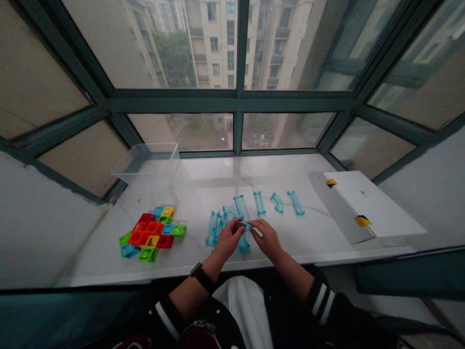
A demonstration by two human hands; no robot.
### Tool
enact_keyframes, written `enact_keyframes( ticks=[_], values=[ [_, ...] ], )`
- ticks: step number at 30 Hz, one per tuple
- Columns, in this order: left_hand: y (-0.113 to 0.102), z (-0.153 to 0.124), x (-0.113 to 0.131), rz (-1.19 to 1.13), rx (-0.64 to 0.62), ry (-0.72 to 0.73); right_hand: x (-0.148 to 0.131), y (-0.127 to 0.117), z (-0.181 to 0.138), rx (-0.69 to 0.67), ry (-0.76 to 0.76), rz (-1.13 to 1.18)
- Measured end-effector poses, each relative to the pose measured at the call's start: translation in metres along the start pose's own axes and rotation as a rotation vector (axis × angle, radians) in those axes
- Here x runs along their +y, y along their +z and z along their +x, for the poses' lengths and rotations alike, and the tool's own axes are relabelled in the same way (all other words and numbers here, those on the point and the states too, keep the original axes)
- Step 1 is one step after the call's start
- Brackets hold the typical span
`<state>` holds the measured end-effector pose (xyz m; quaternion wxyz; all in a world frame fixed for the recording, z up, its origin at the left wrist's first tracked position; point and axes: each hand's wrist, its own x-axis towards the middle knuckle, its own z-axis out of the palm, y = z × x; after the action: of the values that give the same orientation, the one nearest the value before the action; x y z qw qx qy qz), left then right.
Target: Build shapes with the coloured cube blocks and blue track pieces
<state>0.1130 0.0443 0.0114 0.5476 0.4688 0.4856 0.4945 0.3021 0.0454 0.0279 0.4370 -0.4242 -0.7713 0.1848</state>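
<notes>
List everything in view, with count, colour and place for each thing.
Clear plastic tray: one, transparent, back left.
Square plastic blocks: many, red, yellow, green, blue, left.
Curved and straight plastic track pieces: several, transparent blue, centre.
White cardboard box: one, white, yellow-black labels, right.
White marble windowsill: one, white, under these.
Green-framed window: one, green, behind sill.
Black wristwatch: one, black, left wrist.
Left hand and right hand: two, bare, fingers on track piece, centre.

Black white-striped sleeves (320, 303), black wristwatch (202, 277)
</notes>
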Motion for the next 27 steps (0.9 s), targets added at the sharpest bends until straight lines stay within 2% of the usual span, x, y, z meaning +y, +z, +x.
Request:
enact_keyframes(
  ticks=[9,13,16,20,27],
  values=[
    [0.009,0.011,-0.009,-0.133,0.016,-0.088,0.008,0.000,-0.003,0.000,0.028,-0.029],
    [0.012,0.014,-0.009,-0.020,-0.002,-0.088,0.011,-0.002,-0.004,0.020,0.058,-0.048],
    [0.014,0.014,-0.004,0.146,-0.008,-0.018,0.017,-0.006,-0.004,0.038,0.096,-0.072],
    [0.019,0.013,0.002,0.240,-0.102,0.083,0.029,-0.015,-0.003,0.078,0.146,-0.110],
    [0.041,0.029,-0.006,0.242,-0.259,0.095,0.057,-0.025,-0.001,0.110,0.197,-0.194]
  ],
)
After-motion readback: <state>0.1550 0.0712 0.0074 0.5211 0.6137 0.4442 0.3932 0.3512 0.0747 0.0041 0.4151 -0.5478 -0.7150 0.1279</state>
